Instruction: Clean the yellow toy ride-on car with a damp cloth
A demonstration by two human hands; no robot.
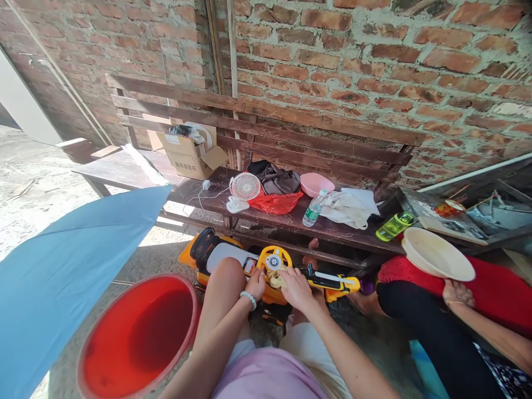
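Note:
A yellow toy ride-on car (233,254) stands in front of me, between my knees. My left hand (255,284) is closed at the near left side of its yellow steering wheel (286,254). In my right hand (296,288) is a crumpled pale yellow cloth (275,279), pressed against the near part of the wheel. The fingers partly cover the cloth. The wheel's round grey centre shows above it.
At left stand a large red tub (137,332) and a blue umbrella (95,255). A wooden bench (199,194) carries a cardboard box (183,155), a small fan (245,187) and a water bottle (315,208). At right, another person's hand (458,293) touches a cream basin (438,255).

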